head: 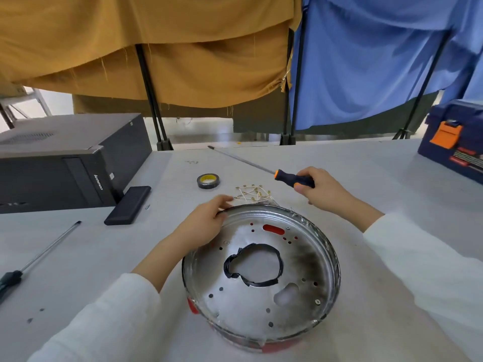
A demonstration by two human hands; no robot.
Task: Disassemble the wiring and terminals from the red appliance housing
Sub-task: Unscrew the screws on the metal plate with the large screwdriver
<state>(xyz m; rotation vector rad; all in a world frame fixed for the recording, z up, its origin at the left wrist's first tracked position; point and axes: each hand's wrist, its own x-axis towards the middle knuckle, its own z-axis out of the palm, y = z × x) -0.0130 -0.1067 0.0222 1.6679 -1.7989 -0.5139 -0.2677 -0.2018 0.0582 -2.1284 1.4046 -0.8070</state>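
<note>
Housing [261, 273] sits bottom-center on the grey counter [366, 178]: round shallow pan, shiny metal inside with dark sooty smears, red shell showing through slots and at the lower outer wall. Floor is punched with small round holes and a few screws. Big irregular cutout in the middle, its edge wrapped in black tape. Rim looks covered in clear film or tape.

Left hand [201, 226] rests on the far-left rim, fingers curled over the edge and gripping it; fingertips are motion-blurred.

Right hand [321, 189] is beyond the housing, fingers wrapped round the black-and-orange handle of a screwdriver [294, 178]. Its long thin steel shaft points away up-left, low over the counter.

Wiring [252, 194] lies in a loose tangle on the counter just past the far rim: thin pale leads with small brass-coloured terminals.

Black tape roll [208, 181] with yellow core label near the wiring. Second screwdriver [39, 259] with dark handle at left. Flat black rectangular block [128, 205] beside a black Lenovo PC case [65, 163]. Blue toolbox [454, 142] with orange latch far right. Mustard and blue cloth hang behind.
</note>
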